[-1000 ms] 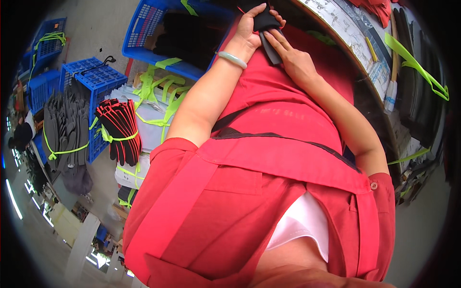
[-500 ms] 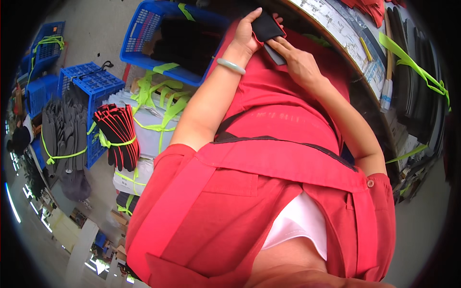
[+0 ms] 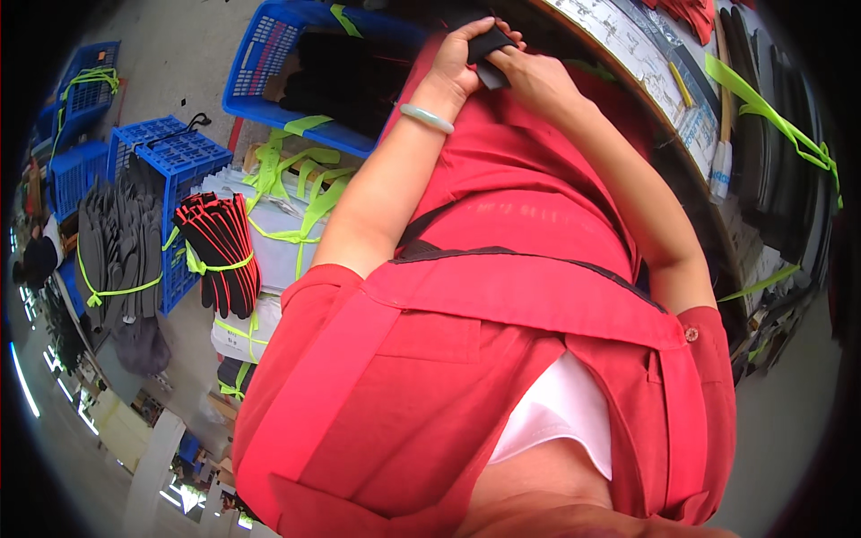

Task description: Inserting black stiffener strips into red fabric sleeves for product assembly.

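Near the top centre, above my red-clad lap, my left hand (image 3: 455, 63) is closed on a small black fabric piece (image 3: 487, 44). My right hand (image 3: 535, 81) meets it from the right, with its fingertips at the cloth's lower edge and partly hidden by it. A dark grey flap (image 3: 492, 75) hangs below the cloth, next to the right fingers. Whether the right fingers pinch the cloth or reach inside it is hidden. On my left wrist is a pale bangle (image 3: 428, 118).
Left of my lap is a blue crate (image 3: 262, 63) with black pieces inside. Tied bundles of black-and-red gloves (image 3: 224, 247) and grey gloves (image 3: 121, 242) stand farther left. At right, a worktable (image 3: 619, 54) bears a yellow pen-like tool (image 3: 680, 84) and dark strips (image 3: 780, 134).
Both hands have shifted slightly left and drawn closer together. The fabric has turned and been folded smaller in the hands, and its red edging no longer shows.
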`<action>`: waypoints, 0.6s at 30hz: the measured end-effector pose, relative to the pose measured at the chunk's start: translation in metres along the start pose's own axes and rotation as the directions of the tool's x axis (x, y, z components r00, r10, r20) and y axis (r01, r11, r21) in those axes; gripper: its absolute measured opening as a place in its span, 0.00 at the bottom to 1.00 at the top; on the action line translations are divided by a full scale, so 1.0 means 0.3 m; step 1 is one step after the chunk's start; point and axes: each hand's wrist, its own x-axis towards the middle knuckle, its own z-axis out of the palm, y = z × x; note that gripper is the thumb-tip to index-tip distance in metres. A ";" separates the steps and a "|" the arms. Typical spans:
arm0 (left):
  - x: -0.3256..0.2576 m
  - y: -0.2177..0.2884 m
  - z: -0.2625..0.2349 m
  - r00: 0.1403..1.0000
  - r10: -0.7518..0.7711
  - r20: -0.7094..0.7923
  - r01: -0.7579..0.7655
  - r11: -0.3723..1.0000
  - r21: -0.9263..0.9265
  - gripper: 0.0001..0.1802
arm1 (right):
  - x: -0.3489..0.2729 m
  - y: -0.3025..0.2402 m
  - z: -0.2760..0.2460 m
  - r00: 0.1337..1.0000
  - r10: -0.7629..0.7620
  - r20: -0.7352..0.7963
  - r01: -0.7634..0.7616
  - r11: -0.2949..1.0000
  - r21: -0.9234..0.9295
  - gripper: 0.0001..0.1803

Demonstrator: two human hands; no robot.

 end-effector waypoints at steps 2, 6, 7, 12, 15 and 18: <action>-0.007 0.006 -0.006 1.000 0.007 -0.020 -0.008 0.998 -0.058 0.07 | -0.065 -0.031 -0.041 1.000 -0.004 0.007 0.004 1.000 0.000 0.21; 0.018 -0.010 -0.027 0.998 0.025 0.065 -0.018 0.994 -0.108 0.08 | -0.136 -0.003 0.000 0.999 0.002 -0.050 -0.002 1.000 -0.011 0.32; 0.016 -0.006 -0.025 0.997 0.014 0.077 -0.009 0.998 -0.055 0.10 | -0.111 0.001 0.018 0.997 0.008 -0.079 -0.006 1.000 0.024 0.28; 0.004 0.001 -0.012 0.988 -0.043 0.147 0.065 0.987 -0.148 0.14 | 0.041 0.022 0.041 0.994 0.074 -0.082 -0.067 0.994 0.083 0.13; -0.072 0.027 0.070 0.989 -0.071 0.131 0.082 0.993 -0.081 0.14 | -0.011 0.014 -0.013 0.993 0.019 -0.114 0.001 0.986 0.170 0.17; -0.084 0.047 -0.016 0.988 -0.002 0.155 0.015 0.997 -0.082 0.14 | -0.059 -0.052 -0.018 0.991 -0.065 -0.120 0.090 0.973 0.214 0.18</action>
